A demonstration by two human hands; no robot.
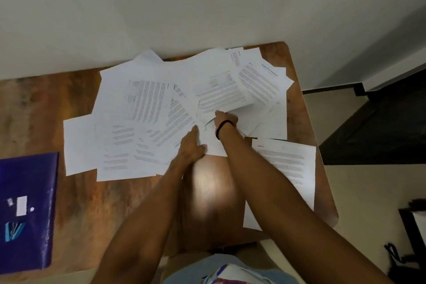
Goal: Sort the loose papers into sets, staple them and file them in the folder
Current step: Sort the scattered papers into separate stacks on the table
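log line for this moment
stage: sorting | left hand: presses loose white printed papers | right hand: grips one printed sheet | flat purple folder: apart, far left

Left hand (191, 145) lies flat, palm down; right hand (225, 120), just farther and to its right, grips a sheet (221, 97).

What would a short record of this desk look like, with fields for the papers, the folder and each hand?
loose papers: spread and overlapping across the far half of the table
separate sheet: lies alone at near right, partly under the right forearm
folder: purple, at the table's left edge
left hand: flat on the pile
right hand: pinches a lifted sheet
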